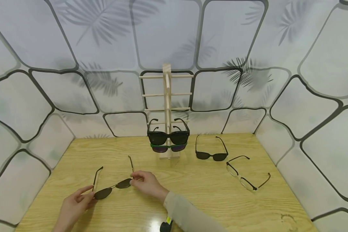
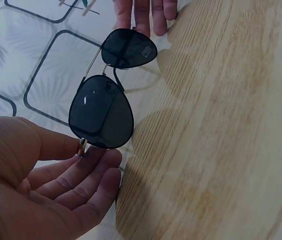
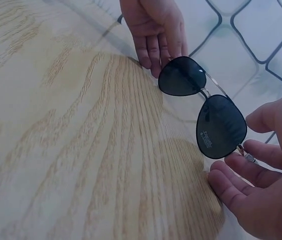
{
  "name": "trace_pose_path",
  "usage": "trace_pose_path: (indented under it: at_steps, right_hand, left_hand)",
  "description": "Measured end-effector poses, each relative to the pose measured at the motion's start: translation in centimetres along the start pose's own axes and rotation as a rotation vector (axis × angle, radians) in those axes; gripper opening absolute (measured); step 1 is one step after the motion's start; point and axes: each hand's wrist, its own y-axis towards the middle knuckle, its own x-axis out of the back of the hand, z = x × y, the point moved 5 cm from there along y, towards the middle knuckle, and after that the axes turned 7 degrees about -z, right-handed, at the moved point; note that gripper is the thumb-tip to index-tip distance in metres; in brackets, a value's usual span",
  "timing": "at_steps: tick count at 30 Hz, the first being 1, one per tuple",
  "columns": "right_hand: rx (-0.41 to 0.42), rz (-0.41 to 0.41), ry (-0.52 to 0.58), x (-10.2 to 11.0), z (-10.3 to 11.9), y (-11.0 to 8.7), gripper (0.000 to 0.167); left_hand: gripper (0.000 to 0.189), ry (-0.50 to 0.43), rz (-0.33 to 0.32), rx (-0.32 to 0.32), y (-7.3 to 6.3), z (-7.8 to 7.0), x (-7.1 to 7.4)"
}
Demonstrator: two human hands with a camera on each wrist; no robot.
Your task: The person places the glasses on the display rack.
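Note:
A pair of aviator sunglasses (image 1: 103, 193) with dark lenses and a thin gold bridge is at the left front of the table, temples unfolded and pointing away from me. My left hand (image 1: 75, 204) pinches the frame at its left hinge, thumb against the fingers. At the opposite hinge my right hand (image 1: 148, 184) grips the other end. In the left wrist view the sunglasses (image 2: 101, 112) are close over the wood, their shadows falling beside them. Small pale lettering shows on the outer lens of the sunglasses (image 3: 221, 127) in the right wrist view.
A wooden eyewear rack (image 1: 167, 88) stands at the back, holding black sunglasses (image 1: 169, 138) above green-rimmed ones (image 1: 169, 148). Right of it, dark sunglasses (image 1: 211, 156) and clear-lensed glasses (image 1: 240, 176) lie on the table (image 1: 208, 199). A black object (image 1: 166, 226) is by my right sleeve. Patterned cloth walls surround the table.

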Motion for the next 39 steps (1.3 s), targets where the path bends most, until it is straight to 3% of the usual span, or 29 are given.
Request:
trace_pose_path:
  at_steps: [6,12,18,30,34,39]
  right_hand:
    - [0.005,-0.004,-0.006,0.1,0.1,0.0,0.034]
    - [0.046,-0.029,0.017,0.4,0.4,0.3,0.031]
    - [0.085,-0.103,0.126,1.0,1.6,0.4,0.027]
    - [0.098,-0.163,0.221,2.7,3.9,0.0,0.022]
    - [0.115,-0.158,0.241,3.2,4.8,-0.2,0.022]
    - [0.138,-0.155,0.264,3.9,5.9,-0.3,0.022]
  left_hand:
    - [0.055,-0.016,-0.007,-0.015,-0.1,0.0,0.1]
    - [0.051,0.027,-0.083,-0.113,-0.5,-0.8,0.7]
    - [0.047,-0.020,-0.146,-0.203,-1.2,-2.0,1.1]
    - [0.051,-0.068,-0.147,-0.191,-2.6,-4.4,1.5]
    - [0.047,-0.132,-0.137,-0.170,-2.8,-4.8,1.5]
    - [0.031,-0.353,-0.118,-0.179,-3.1,-5.3,1.4]
